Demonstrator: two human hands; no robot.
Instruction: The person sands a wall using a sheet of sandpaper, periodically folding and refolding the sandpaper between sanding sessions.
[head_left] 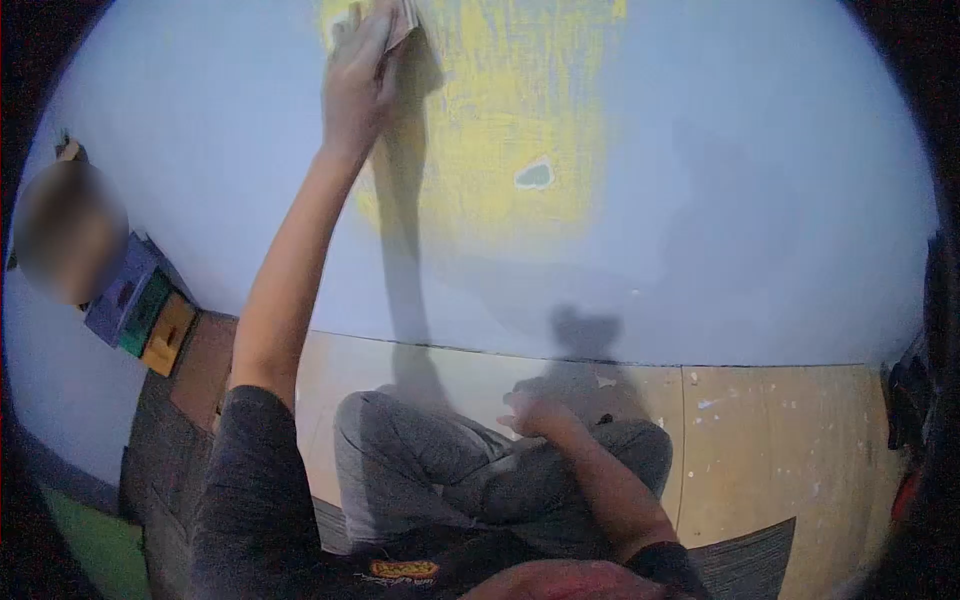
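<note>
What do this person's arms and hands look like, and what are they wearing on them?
Both hands are bare, with no gloves: the left hand and the right hand. The forearms are uncovered too. Short dark grey sleeves end near the elbow. No watch or rings show.

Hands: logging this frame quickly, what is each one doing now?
Left hand: pressing a small tan sanding pad against the blue wall.
Right hand: loosely curled, resting on the knee, holding nothing visible.
</note>
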